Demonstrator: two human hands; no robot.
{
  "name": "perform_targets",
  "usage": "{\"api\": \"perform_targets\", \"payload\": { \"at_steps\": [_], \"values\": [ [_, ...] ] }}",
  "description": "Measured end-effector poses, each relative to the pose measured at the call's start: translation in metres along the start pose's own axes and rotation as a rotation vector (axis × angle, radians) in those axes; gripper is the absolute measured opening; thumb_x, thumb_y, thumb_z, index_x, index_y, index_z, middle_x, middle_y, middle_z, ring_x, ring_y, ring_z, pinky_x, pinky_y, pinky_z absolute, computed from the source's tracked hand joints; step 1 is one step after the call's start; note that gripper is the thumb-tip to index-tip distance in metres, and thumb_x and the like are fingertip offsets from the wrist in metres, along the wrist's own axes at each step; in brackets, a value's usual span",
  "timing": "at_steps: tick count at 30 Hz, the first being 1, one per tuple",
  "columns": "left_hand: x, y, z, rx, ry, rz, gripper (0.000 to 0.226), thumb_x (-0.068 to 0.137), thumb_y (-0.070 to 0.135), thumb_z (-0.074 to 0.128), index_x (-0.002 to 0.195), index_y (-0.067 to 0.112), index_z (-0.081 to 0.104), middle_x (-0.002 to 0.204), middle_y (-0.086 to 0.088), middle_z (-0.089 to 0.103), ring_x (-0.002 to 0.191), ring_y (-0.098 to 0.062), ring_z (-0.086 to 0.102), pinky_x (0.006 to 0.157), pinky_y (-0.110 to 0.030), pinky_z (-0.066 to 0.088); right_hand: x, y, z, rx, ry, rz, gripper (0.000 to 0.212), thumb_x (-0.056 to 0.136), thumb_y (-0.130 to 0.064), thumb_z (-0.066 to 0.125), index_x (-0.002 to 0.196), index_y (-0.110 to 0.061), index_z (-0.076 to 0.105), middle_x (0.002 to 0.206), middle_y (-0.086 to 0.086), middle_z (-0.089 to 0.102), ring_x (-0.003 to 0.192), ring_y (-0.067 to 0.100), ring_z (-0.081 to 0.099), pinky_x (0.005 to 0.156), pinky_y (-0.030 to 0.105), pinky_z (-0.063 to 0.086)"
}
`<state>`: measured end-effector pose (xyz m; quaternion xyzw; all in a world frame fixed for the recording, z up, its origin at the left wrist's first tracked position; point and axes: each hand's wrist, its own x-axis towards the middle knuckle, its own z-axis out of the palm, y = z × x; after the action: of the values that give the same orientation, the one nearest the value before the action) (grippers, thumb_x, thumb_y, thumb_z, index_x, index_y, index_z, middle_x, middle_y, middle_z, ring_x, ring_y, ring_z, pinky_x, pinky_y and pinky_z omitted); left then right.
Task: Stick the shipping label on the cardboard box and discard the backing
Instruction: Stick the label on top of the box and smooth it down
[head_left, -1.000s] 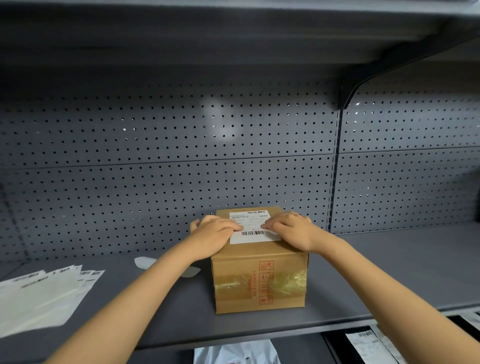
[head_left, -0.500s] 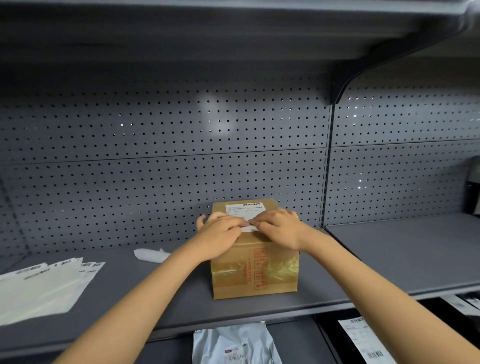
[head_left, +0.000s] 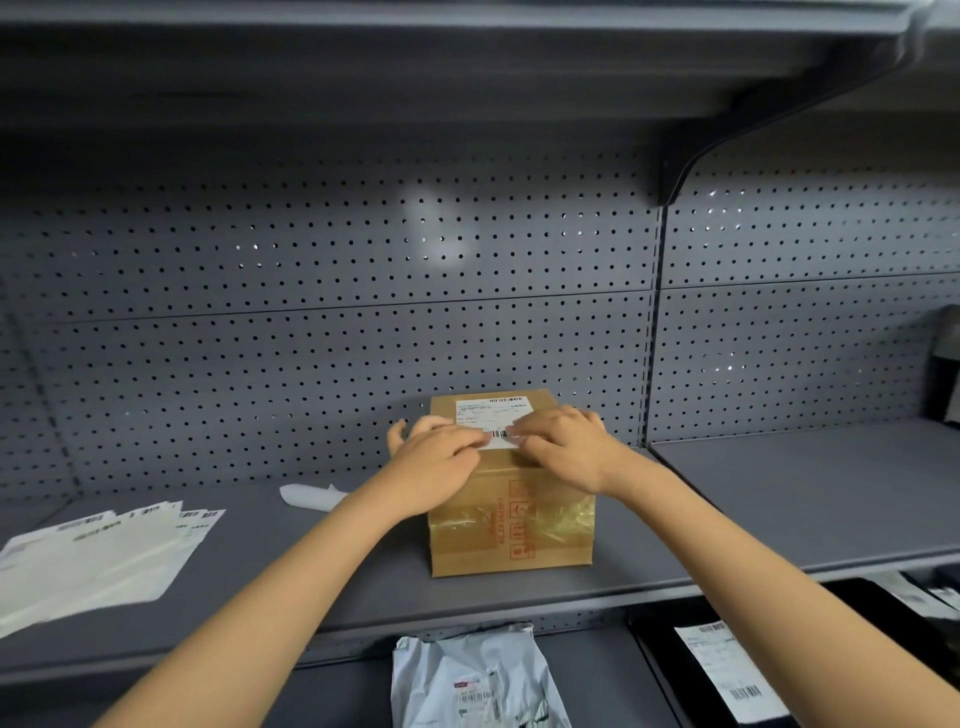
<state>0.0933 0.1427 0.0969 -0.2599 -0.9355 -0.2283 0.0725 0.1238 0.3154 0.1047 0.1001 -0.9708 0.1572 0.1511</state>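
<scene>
A brown cardboard box (head_left: 511, 530) stands on the grey shelf (head_left: 363, 571), taped with yellowish tape and printed in red. A white shipping label (head_left: 491, 410) lies flat on its top. My left hand (head_left: 434, 465) and my right hand (head_left: 563, 447) both rest on the label's near edge, fingers spread flat and fingertips almost meeting over the barcode. Neither hand holds anything. A crumpled white piece of backing (head_left: 309, 496) lies on the shelf to the left of the box.
A fan of white label sheets (head_left: 98, 551) lies at the shelf's left. Perforated grey panels close the back; another shelf hangs overhead. On the lower level lie a grey mailer bag (head_left: 478, 680) and a black tray with a labelled paper (head_left: 727, 670).
Both hands slid toward the near edge of the label and closer together. The view tilted down a little, showing more of the lower level.
</scene>
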Motion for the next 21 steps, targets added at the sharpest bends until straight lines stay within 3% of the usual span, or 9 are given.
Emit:
{"api": "perform_targets", "payload": {
  "at_steps": [10, 14, 17, 21],
  "values": [
    [-0.011, -0.016, -0.011, 0.088, 0.013, -0.031, 0.043, 0.093, 0.019, 0.027, 0.126, 0.033, 0.051, 0.14, 0.015, 0.045, 0.134, -0.009, 0.023, 0.114, -0.046, -0.006, -0.012, 0.021, -0.007, -0.012, -0.008, 0.044, 0.038, 0.094, -0.028, 0.033, 0.112, -0.018, 0.065, 0.133, -0.006, 0.056, 0.123, 0.019, 0.044, 0.103, 0.038, 0.021],
    [-0.013, -0.014, -0.011, 0.108, 0.045, -0.049, 0.042, 0.093, 0.019, 0.028, 0.125, 0.031, 0.052, 0.141, 0.013, 0.045, 0.134, -0.01, 0.022, 0.114, -0.046, -0.005, -0.015, 0.022, -0.01, -0.039, 0.02, 0.051, 0.038, 0.093, -0.027, 0.034, 0.107, -0.012, 0.067, 0.127, -0.004, 0.06, 0.119, 0.021, 0.048, 0.097, 0.037, 0.022],
    [-0.014, 0.003, -0.006, 0.081, 0.034, 0.009, 0.044, 0.091, 0.017, 0.03, 0.13, 0.03, 0.047, 0.141, 0.009, 0.043, 0.135, -0.011, 0.021, 0.113, -0.045, -0.004, -0.015, 0.005, -0.005, -0.008, 0.029, 0.008, 0.036, 0.094, -0.028, 0.035, 0.111, -0.02, 0.065, 0.129, -0.007, 0.059, 0.122, 0.019, 0.045, 0.099, 0.039, 0.023],
    [-0.013, 0.017, 0.002, 0.096, -0.013, 0.064, 0.046, 0.091, 0.017, 0.028, 0.131, 0.032, 0.045, 0.142, 0.012, 0.043, 0.134, -0.012, 0.022, 0.112, -0.046, -0.003, -0.014, -0.008, 0.002, -0.005, -0.011, -0.037, 0.036, 0.093, -0.028, 0.033, 0.114, -0.022, 0.063, 0.128, -0.002, 0.059, 0.118, 0.023, 0.046, 0.09, 0.037, 0.022]
  ]
}}
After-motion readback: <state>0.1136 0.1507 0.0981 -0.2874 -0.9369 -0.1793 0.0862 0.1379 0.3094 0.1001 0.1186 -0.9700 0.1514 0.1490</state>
